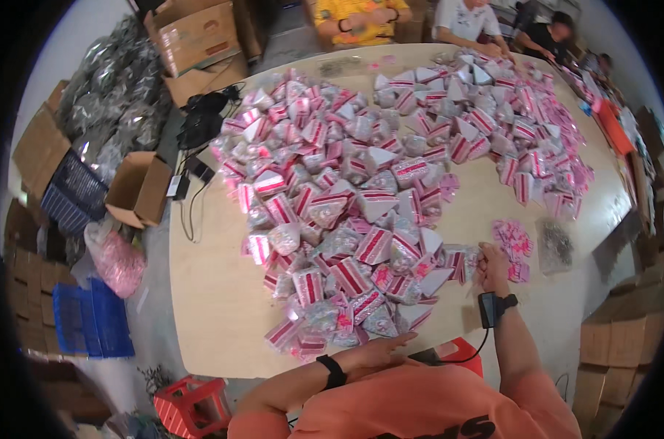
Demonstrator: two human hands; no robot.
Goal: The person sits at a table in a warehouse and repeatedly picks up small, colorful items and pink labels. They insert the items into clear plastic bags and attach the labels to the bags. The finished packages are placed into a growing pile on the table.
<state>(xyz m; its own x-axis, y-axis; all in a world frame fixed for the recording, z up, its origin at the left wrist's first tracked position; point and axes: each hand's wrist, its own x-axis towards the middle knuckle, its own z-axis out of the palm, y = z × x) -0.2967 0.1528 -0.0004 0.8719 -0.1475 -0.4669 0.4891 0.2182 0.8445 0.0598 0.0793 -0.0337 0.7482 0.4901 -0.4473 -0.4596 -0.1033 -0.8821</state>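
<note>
A large heap of see-through packets (376, 245), each with a wedge shaped like a slice of cake in white, pink and red stripes, covers the middle of the table (207, 307). My right hand (493, 267) is closed on the end of one such cake-slice packet (460, 262) at the heap's right edge. Its fingertips are partly hidden. At the near table edge, just below the heap, lies my left hand (379, 353), its fingers stretched out to the right and holding nothing. Pink printed cards (513, 241) lie just beyond my right hand.
Right of the cards sits a see-through bag of small dark pieces (555, 246). A second heap of packets (485, 117) fills the far right. Several people sit at the far side. Cartons (138, 189), blue crates (92, 318) and a red stool (193, 406) stand around the table.
</note>
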